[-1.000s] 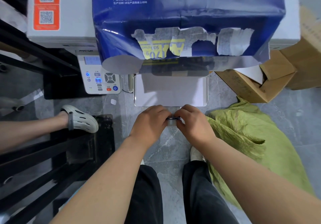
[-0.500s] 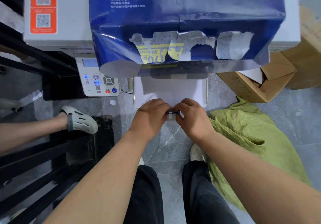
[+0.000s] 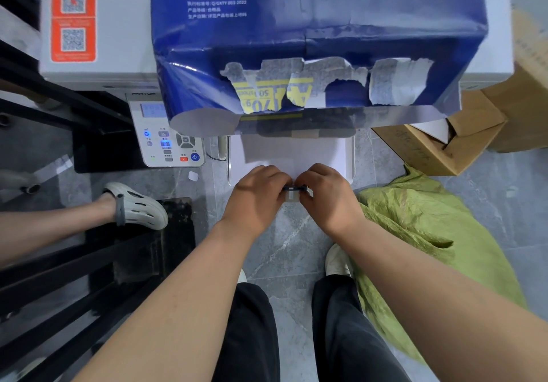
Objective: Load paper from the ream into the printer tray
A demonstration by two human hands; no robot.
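A blue ream wrapper, torn open at its near end, lies on top of the white printer. Below it the printer tray sticks out toward me with white paper lying in it. My left hand and my right hand meet at the tray's front edge. Their fingers pinch a small dark tab with a grey piece at the middle of that edge. The fingertips hide most of the tab.
The printer's control panel with lit blue buttons faces up at left. Another person's leg and white clog rest by a black frame. An open cardboard box and a green cloth lie at right on the grey floor.
Both hands have pushed the tab and tray edge a little forward toward the printer; less of the tray shows below the ream wrapper than one second ago.
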